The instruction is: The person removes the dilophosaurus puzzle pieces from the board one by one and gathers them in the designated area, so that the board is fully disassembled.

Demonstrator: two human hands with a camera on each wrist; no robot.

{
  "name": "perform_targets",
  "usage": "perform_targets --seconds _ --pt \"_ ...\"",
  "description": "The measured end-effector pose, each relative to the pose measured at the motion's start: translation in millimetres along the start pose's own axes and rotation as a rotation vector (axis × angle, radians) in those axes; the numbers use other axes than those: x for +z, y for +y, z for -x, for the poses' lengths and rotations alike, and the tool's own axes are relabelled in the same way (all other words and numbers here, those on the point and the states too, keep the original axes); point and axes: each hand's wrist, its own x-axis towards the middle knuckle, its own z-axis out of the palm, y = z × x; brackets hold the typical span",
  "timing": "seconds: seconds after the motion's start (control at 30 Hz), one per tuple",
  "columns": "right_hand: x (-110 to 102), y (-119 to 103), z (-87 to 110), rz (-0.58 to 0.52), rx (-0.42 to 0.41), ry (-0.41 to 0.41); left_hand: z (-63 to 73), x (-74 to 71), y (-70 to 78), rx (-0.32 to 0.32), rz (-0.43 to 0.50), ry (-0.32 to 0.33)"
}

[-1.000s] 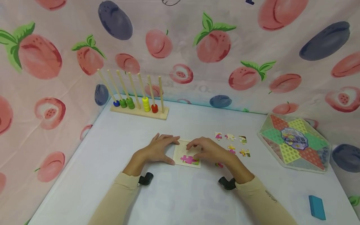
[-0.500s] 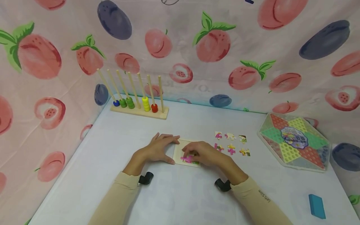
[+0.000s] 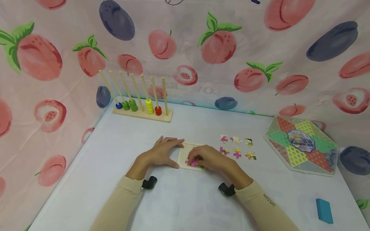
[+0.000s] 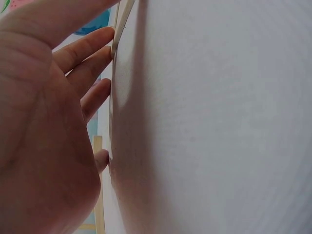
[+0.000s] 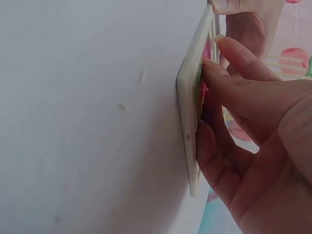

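Note:
In the head view, a small square wooden puzzle tray (image 3: 185,150) lies mid-table with pink and green puzzle pieces in its lower part. My left hand (image 3: 159,153) steadies the tray's left side, index finger by the upper corner and thumb at the lower one. Those fingers are fairly straight; the left wrist view shows fingertips (image 4: 105,36) right at the tray's edge. With curled thumb and index finger, my right hand (image 3: 208,157) pinches a pink puzzle piece (image 3: 193,163) over the tray's lower part. The right wrist view has the thumb (image 5: 217,73) against the pieces.
Several loose puzzle pieces (image 3: 237,153) lie in two rows right of the tray. A wooden bead abacus (image 3: 141,115) stands at the back left. A star-patterned board game box (image 3: 302,146) is at the right, with a blue block (image 3: 324,210) near the front right.
My right hand has moved slightly left and down over the tray, its fingers closing at the pink piece, which has shifted a little. The left hand stays at the tray's edge.

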Motion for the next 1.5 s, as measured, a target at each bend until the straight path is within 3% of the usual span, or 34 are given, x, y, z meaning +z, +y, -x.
perform_targets --seconds 0.4,1.17,1.5 --pt "-1.6 -7.3 0.2 0.009 0.023 -0.031 -0.4 0.9 -2.3 0.009 0.009 0.002" --pt "3.0 -3.8 7.3 -0.062 0.033 0.049 -0.3 0.3 -0.9 0.0 0.006 0.004" --pt "-5.0 7.9 17.0 -0.306 0.023 0.109 0.0 0.1 -0.2 0.005 -0.001 0.003"
